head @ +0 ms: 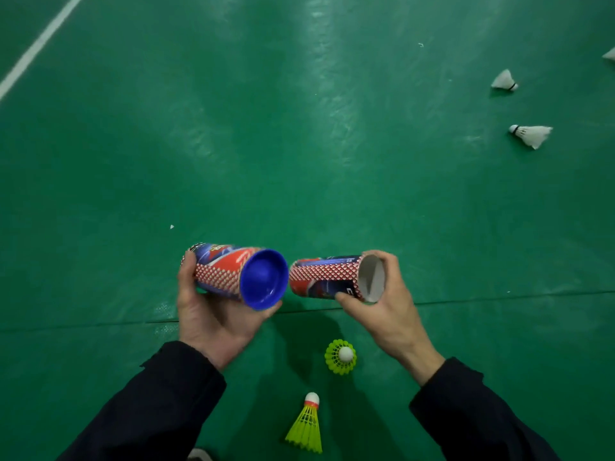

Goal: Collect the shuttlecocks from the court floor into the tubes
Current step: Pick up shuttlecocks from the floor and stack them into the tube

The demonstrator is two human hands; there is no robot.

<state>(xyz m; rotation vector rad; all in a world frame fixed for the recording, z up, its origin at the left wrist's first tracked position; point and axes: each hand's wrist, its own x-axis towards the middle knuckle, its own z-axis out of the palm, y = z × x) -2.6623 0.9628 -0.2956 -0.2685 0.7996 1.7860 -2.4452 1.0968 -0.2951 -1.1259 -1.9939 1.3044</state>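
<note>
The left hand (213, 311) grips the capped tube (229, 271); the right hand (382, 301) grips the open tube (329, 277). Yellow shuttlecocks (341, 357) lie on the floor (299, 128) below. Risk: with both hands occupied, bending to collect may tip a tube or crush feathers.

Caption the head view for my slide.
Left hand holds a capped tube, right hand an open tube, above two yellow shuttlecocks.

The person is wearing dark navy, nearly black long sleeves, the left sleeve (159, 407) and right sleeve (466, 414) ending at loose cuffs just short of the bare left hand (213, 314) and right hand (386, 311).
</note>
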